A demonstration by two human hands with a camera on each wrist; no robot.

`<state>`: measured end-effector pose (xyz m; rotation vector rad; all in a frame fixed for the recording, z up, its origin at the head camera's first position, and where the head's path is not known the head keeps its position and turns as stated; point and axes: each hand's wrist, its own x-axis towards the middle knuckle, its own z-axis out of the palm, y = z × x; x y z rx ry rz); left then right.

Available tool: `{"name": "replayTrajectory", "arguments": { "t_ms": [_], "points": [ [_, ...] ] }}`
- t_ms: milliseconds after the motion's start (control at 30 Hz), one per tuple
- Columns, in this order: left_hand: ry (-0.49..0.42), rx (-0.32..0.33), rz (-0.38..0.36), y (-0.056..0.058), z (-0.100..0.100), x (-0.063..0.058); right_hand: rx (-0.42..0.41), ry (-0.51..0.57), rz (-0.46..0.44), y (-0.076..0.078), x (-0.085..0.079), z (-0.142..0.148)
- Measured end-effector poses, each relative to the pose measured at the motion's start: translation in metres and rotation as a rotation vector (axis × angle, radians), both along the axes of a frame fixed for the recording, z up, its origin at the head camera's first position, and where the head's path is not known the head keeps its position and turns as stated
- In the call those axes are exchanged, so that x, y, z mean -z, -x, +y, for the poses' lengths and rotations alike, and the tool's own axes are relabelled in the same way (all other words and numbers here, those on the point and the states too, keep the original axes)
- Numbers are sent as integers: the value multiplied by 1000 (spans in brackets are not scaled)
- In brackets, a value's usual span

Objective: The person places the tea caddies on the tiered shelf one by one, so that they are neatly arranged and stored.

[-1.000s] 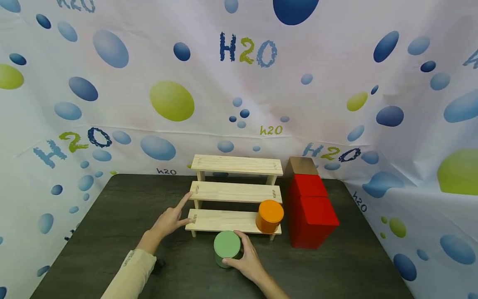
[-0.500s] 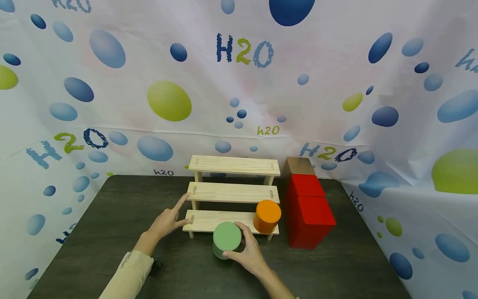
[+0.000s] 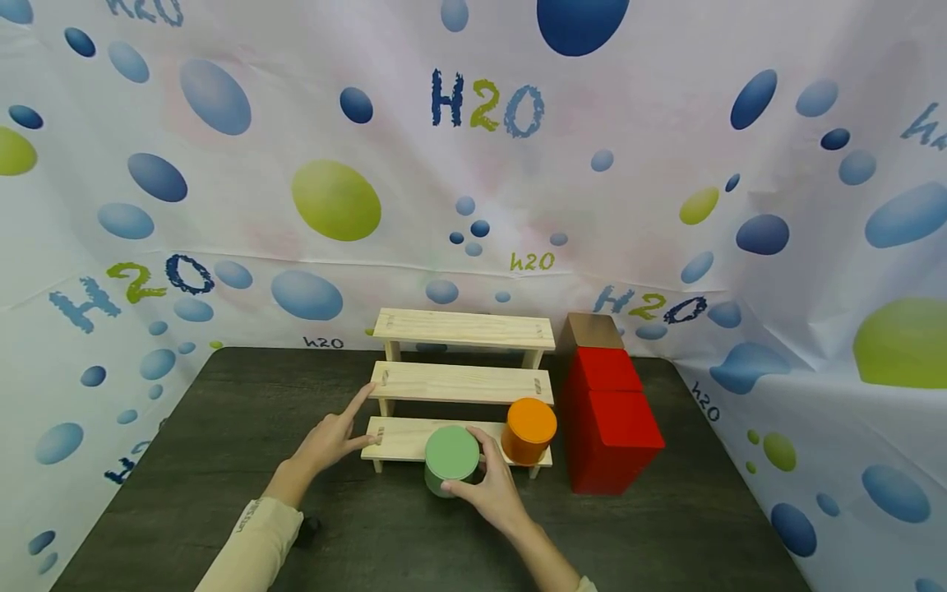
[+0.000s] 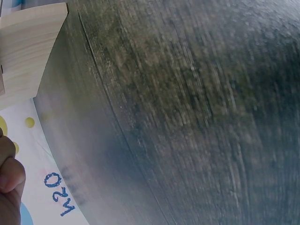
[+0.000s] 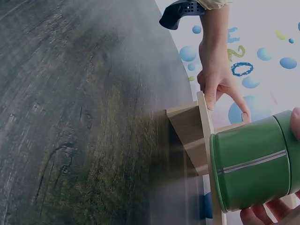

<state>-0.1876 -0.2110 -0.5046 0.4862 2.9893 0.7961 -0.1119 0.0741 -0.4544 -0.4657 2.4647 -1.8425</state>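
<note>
Green canister (image 3: pixel 451 462) is held upright at the front edge of the lowest board (image 3: pixel 407 440) of a three-step wooden shelf (image 3: pixel 462 383), left of the orange canister (image 3: pixel 529 432). A second ago it was held in front of the shelf, over the dark table (image 3: pixel 385 534); since then it has been brought up to the board. It is grasped between the thumb and fingers of the right hand (image 3: pixel 494 485). The left hand (image 3: pixel 325 441) has been kept at the shelf's left end, index finger and thumb extended, nothing grasped. Only in the right wrist view are a pale stripe (image 5: pixel 253 162) along the canister's side and a dark perforated strap (image 5: pixel 180 13) shown; there its base is seen at the board, though full contact cannot be told.
</note>
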Motion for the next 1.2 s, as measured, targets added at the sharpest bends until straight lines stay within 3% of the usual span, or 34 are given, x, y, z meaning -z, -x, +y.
{"name": "replayTrajectory", "arguments": {
  "t_ms": [300,867,1200],
  "points": [
    [-10,-3,-14,0,-1,0,17,-2,5,21,38,0],
    [0,-4,6,-1,-1,0,6,220,-70,38,42,-5],
    [-17,-4,-3,-2,-1,-3,21,276,-62,45,43,-9]
  ]
}}
